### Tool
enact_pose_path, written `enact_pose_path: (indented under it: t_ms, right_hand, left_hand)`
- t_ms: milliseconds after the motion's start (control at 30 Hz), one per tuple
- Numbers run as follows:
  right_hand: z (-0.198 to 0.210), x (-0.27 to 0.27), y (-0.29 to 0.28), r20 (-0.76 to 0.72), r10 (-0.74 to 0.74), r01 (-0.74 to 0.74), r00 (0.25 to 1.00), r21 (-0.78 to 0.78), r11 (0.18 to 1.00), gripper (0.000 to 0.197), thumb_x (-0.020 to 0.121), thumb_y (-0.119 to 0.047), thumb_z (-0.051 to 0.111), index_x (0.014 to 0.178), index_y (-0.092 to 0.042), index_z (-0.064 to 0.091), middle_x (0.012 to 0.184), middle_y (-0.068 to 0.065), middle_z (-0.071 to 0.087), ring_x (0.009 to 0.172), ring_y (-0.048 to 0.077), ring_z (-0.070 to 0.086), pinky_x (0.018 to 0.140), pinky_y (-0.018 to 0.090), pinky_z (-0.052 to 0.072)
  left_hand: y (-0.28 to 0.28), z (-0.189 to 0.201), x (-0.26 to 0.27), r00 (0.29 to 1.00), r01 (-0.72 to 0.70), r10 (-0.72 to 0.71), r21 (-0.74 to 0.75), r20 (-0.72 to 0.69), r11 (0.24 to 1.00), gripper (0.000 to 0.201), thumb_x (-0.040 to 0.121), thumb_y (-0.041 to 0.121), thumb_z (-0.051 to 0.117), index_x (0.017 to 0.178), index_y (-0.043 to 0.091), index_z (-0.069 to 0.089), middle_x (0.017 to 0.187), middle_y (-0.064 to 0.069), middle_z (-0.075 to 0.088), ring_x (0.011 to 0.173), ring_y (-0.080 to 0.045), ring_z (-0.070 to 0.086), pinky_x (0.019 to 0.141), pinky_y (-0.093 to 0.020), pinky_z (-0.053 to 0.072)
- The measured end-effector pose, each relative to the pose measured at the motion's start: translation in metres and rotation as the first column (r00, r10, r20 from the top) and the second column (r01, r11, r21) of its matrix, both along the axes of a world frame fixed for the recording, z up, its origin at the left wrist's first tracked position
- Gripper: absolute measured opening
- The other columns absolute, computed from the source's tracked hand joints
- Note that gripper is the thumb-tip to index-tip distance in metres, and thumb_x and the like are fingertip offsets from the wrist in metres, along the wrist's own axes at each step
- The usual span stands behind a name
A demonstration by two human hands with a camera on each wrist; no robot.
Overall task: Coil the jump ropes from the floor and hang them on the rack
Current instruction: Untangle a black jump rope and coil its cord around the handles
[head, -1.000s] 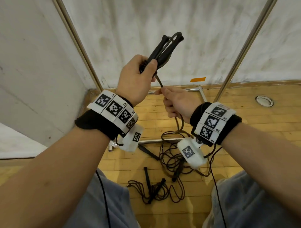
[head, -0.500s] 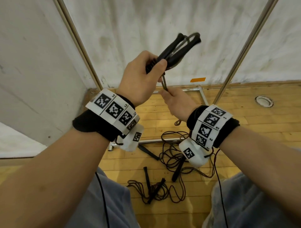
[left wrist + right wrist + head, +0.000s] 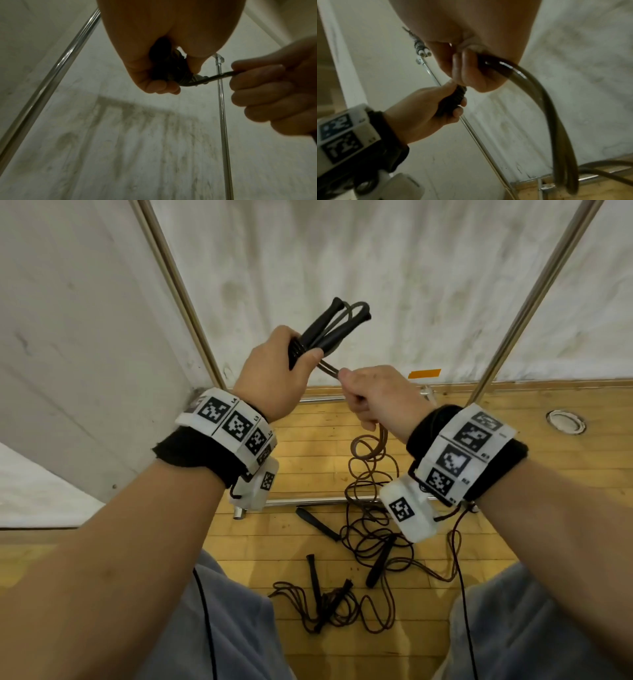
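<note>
- Left hand: grip closed round both black handles of one rope; handles point up and away to the right, toward the wall, with a short loop at their far tips.
- Right hand: just right of and slightly below the left; fist closed on the cord of that rope, doubled in the fist in the right wrist view. Hands near, not touching.
- Key relation: a short taut run of cord spans from the handle bases to the right fist, then falls straight down from the fist toward the floor. Judged: the next wrap goes round the handles, right hand feeding and left holding.
- Below the grip: slack cord hangs in loose loops into a tangle.
- Further down, toward the person: two more ropes loose on the floor, handles scattered.
- Rack: chrome uprights left and right of the hands, base bars on the floor beyond. No rope seen hung on it.
</note>
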State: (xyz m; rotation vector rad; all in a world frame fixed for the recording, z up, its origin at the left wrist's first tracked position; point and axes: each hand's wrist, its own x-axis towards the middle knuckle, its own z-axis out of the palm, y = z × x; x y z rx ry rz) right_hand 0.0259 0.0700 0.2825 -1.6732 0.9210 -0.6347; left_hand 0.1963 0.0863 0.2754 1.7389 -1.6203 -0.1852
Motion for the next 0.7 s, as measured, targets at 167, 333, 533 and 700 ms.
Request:
enact_pose_path:
  t_ms: [167,333,533,700]
  right_hand:
    - [-0.001,0.002,0.008,-0.224,-0.059,-0.015,0.973,-0.316,0.949,0.047,0.099,-0.032,0.039,0.058,-0.009,0.039,0.050,-0.003,0.028,0.042,0.007,0.025,0.044,0.017,0.026]
    - [-0.004,-0.011,0.006,-0.305,-0.164,0.000,0.938,-0.473,0.881,0.050,0.097,-0.036,0.042,0.068,-0.002,0.064,0.042,-0.008,0.036,0.036,0.005,0.038,0.046,0.010,0.033]
    - [-0.006,-0.032,-0.009,-0.485,-0.274,-0.011,0.831,-0.506,0.862,0.057,0.098,-0.044,0.036,0.056,-0.008,0.049,0.048,0.000,0.040,0.044,0.013,0.041,0.044,0.021,0.025]
    - [-0.007,-0.036,-0.011,-0.372,-0.299,0.148,0.879,-0.384,0.911,0.055,0.098,-0.044,0.035,0.054,-0.011,0.037,0.048,-0.004,0.033,0.043,0.011,0.033,0.047,0.026,0.026]
  left_hand:
    - [-0.002,-0.014,-0.005,0.999,-0.036,0.036,0.006,0.008,0.999,0.029,0.092,0.038,0.055,0.108,0.017,0.042,0.077,0.015,0.045,0.066,-0.006,0.048,0.056,-0.023,0.034]
    - [-0.005,-0.015,0.005,0.997,-0.073,0.073,0.032,-0.002,0.997,0.029,0.090,0.038,0.058,0.102,0.021,0.038,0.080,0.012,0.048,0.072,-0.013,0.053,0.060,-0.028,0.039]
    - [-0.009,-0.022,0.003,0.994,-0.042,0.027,0.138,0.109,0.990,0.036,0.095,0.037,0.051,0.123,0.015,0.045,0.086,0.006,0.051,0.067,-0.002,0.047,0.053,-0.019,0.034]
    - [-0.006,-0.032,-0.017,0.958,-0.064,-0.014,0.263,0.285,0.963,0.027,0.096,0.039,0.044,0.106,0.014,0.044,0.073,0.004,0.044,0.066,-0.019,0.051,0.059,-0.032,0.042]
